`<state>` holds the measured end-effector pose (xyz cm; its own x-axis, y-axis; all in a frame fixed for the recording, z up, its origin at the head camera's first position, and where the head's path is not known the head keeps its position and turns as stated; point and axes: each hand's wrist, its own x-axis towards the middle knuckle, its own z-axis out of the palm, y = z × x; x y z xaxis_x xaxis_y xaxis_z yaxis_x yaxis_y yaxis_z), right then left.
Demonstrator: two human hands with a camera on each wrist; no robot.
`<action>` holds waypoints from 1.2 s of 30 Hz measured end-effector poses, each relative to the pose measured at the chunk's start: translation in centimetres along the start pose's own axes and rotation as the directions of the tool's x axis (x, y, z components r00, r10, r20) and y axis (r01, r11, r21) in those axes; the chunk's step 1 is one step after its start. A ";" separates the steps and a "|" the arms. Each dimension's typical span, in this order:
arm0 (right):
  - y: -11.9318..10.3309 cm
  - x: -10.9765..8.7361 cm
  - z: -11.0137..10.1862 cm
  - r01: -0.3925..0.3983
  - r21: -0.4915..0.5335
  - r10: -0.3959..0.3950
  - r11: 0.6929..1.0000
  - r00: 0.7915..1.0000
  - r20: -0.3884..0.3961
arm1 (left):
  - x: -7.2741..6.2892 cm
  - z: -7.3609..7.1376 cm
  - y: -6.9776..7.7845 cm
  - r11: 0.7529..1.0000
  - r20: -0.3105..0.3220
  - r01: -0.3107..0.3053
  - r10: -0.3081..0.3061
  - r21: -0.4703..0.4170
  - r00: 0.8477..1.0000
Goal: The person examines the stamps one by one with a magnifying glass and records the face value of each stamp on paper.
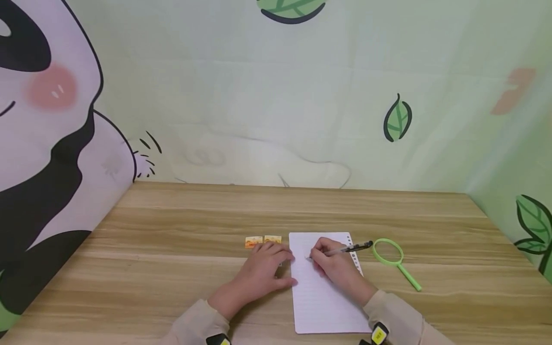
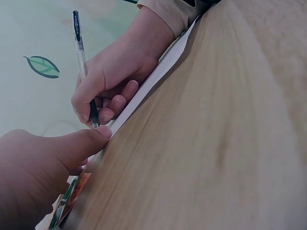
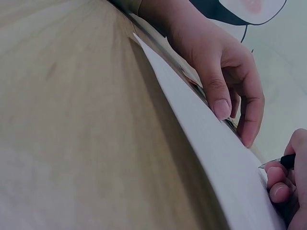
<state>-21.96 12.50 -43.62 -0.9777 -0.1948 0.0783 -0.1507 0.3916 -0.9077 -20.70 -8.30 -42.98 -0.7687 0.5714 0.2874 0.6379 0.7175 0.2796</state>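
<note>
A lined white sheet of paper (image 1: 323, 306) with punched holes along its right edge lies on the wooden table. My right hand (image 1: 338, 268) rests on its upper part and grips a pen (image 1: 351, 248) with a clear barrel and black cap end. In the right wrist view the pen's tip (image 3: 262, 166) is at the paper's surface. My left hand (image 1: 263, 270) lies at the sheet's left edge, thumb and fingertips touching it. Small orange-and-yellow cards (image 1: 253, 242) lie just beyond the left hand, which partly covers them.
A green magnifying glass (image 1: 401, 268) lies on the table (image 1: 151, 268) to the right of the paper. Behind the table stands a pale green wall (image 1: 241, 96) with leaf drawings and a large panda figure (image 1: 34, 143) at left.
</note>
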 end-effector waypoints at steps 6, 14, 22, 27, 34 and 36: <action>0.0 0.0 0.0 -0.003 -0.013 0.003 1.000 1.000 -0.002 | 0.0 0.1 0.0 1.000 -0.003 -0.005 0.005 0.002 1.000; 0.1 0.0 0.0 -0.006 -0.017 0.005 1.000 0.999 -0.045 | 0.0 0.2 -0.1 1.000 -0.005 -0.001 0.001 0.001 1.000; 0.2 0.0 -0.1 -0.006 0.019 0.007 1.000 1.000 -0.015 | 0.0 0.2 -0.1 1.000 -0.002 -0.002 0.002 -0.005 1.000; 0.1 -0.1 -0.1 0.001 0.018 -0.001 1.000 1.000 -0.013 | -0.1 0.2 -0.1 1.000 0.000 -0.001 0.001 -0.005 1.000; 0.0 -0.1 0.0 0.014 -0.008 -0.014 1.000 1.000 -0.017 | -0.1 0.1 0.0 1.000 -0.003 0.002 -0.002 -0.002 1.000; 0.0 -0.1 -0.1 0.011 -0.008 -0.011 1.000 1.000 -0.017 | 0.0 0.1 0.0 1.000 -0.004 0.001 -0.001 0.003 1.000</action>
<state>-21.86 12.59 -43.64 -0.9783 -0.1841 0.0950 -0.1623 0.3963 -0.9037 -20.66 -8.26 -43.11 -0.7692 0.5691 0.2907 0.6370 0.7192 0.2775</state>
